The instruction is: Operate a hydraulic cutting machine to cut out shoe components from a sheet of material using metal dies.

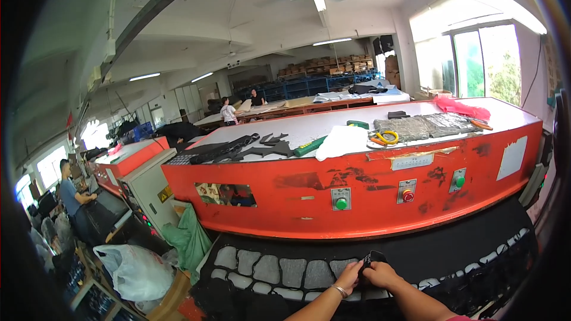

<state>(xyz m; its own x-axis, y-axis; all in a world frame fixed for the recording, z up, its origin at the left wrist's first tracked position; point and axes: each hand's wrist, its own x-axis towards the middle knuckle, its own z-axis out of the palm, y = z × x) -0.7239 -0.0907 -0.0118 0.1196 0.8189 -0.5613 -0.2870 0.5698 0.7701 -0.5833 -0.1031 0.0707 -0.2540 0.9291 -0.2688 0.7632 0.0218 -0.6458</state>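
Observation:
My left hand (348, 278), with a bracelet at its wrist, and my right hand (381, 275) are close together over the front bed of a red machine (279, 202). Both have their fingers closed on a small dark piece (375, 257), which looks like black fabric or sheet; its exact kind cannot be made out. Under and beside them lies a long black sheet (452, 241) with rows of grey, rounded panels (267, 270). The panels to the left of my hands show plainly, while those beneath are partly covered by my hands and forearms.
On the machine's top lie black cut pieces (270, 150), a green-handled tool (309, 146), a white cloth (344, 142), scissors (379, 138), yellow tape (389, 137) and pink plastic (464, 108). Buttons (341, 203) sit on its front. A white bag (134, 273) stands left; a person (72, 193) works beyond.

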